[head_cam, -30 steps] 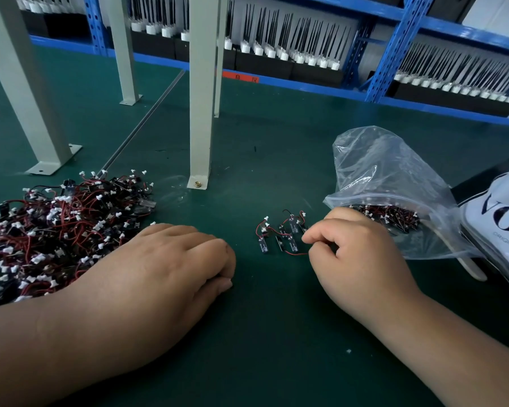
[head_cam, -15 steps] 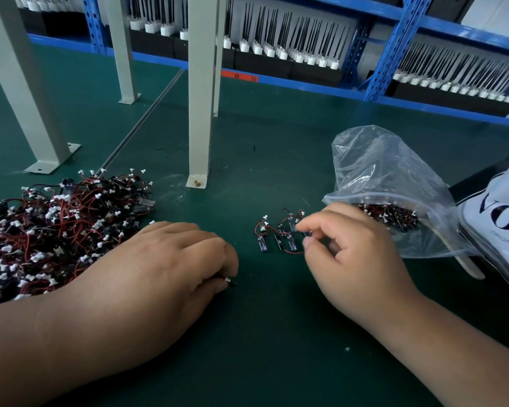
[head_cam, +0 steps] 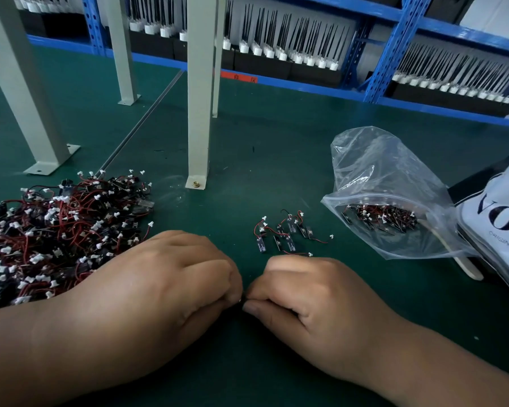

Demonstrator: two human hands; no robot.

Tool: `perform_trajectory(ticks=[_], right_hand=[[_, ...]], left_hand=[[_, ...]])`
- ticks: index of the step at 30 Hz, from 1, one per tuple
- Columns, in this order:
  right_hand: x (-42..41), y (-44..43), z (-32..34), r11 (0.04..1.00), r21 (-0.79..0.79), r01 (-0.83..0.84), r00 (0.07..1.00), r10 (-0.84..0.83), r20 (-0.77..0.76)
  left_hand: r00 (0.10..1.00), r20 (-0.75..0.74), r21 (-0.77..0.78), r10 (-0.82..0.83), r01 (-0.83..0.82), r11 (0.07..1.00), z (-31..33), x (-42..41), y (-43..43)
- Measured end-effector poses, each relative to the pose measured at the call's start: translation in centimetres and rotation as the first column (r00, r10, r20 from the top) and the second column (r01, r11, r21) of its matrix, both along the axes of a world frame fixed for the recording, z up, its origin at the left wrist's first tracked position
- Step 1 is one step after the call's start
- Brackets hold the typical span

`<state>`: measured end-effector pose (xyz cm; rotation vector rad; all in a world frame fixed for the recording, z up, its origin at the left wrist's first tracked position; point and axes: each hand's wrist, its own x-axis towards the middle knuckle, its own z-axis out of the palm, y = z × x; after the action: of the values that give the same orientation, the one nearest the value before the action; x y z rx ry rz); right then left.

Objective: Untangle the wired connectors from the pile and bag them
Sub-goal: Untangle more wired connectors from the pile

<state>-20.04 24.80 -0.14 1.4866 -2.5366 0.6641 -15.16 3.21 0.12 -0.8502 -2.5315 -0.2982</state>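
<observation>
The tangled pile of wired connectors point(head_cam: 62, 230), red and black leads with white plugs, lies at the left edge of the desk point(head_cam: 276, 142). A few loose connectors point(head_cam: 288, 233) lie spread out near the desk's middle, apart from the pile. Toward the right edge a clear zip bag point(head_cam: 379, 177) lies on its side with its mouth facing the near edge; bagged connectors point(head_cam: 379, 218) sit heaped just inside. Nearer the front edge, the left hand point(head_cam: 165, 283) and right hand point(head_cam: 312, 298) are both curled, fingertips meeting on a small dark piece point(head_cam: 242, 301), too hidden to identify. A white printed bag point(head_cam: 500, 218) touches the zip bag's right side. A grey post point(head_cam: 199, 113) stands behind the loose connectors.
</observation>
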Motion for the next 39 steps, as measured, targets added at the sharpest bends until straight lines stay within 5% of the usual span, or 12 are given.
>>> perform_trajectory(ticks=[22, 28, 39], right_hand=[[-1.0, 0.9, 0.0, 0.975, -0.202, 0.097, 0.982, -0.127, -0.141], [-1.9, 1.4, -0.3, 0.882, -0.427, 0.197, 0.966, -0.25, -0.071], [-4.2, 2.4, -1.1, 0.721, -0.478, 0.502, 0.854, -0.502, 0.139]], left_hand=[[0.99, 0.124, 0.087, 0.067, -0.078, 0.993, -0.3, -0.1, -0.2], [0.991, 0.124, 0.059, 0.049, -0.057, 0.997, -0.1, -0.2, -0.1], [0.989, 0.148, 0.038, 0.004, -0.01, 0.999, -0.3, -0.4, -0.4]])
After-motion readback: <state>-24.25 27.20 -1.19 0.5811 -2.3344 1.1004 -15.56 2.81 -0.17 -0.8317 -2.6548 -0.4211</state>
